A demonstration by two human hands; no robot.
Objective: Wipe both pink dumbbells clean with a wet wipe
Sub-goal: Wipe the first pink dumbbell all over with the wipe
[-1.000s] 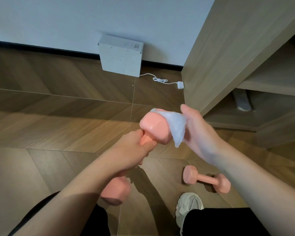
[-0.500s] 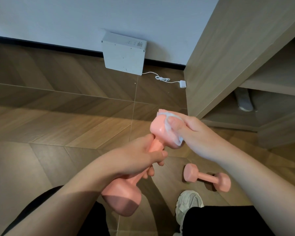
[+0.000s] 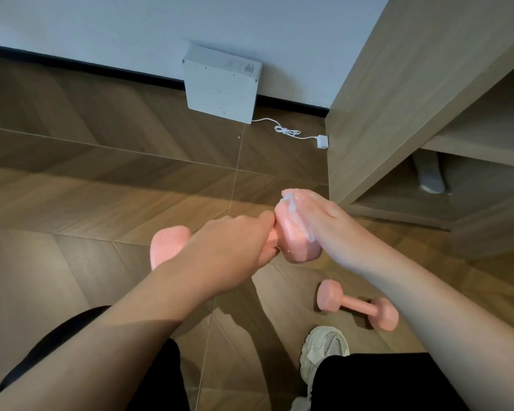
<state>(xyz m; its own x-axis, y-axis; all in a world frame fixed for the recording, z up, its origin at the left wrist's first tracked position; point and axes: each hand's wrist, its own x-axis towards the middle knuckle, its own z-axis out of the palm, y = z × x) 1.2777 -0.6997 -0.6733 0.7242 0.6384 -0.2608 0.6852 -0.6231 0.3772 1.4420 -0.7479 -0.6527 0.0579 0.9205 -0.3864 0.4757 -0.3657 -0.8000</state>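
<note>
Head view: L hand (image 3: 229, 250) clamps dumbbell (image 3: 297, 243) at bar (stiff, prob. heavy, slick wet); R hand (image 3: 327, 225) fingers curl wipe (image 3: 293, 204) round its end.

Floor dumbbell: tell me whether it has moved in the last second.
No. The floor dumbbell keeps its spot just beyond the shoe.

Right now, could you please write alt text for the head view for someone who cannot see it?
A person's left hand grips a pink dumbbell by its handle while the right hand presses a wet wipe on one end. A second pink dumbbell lies on the wooden floor.
</note>
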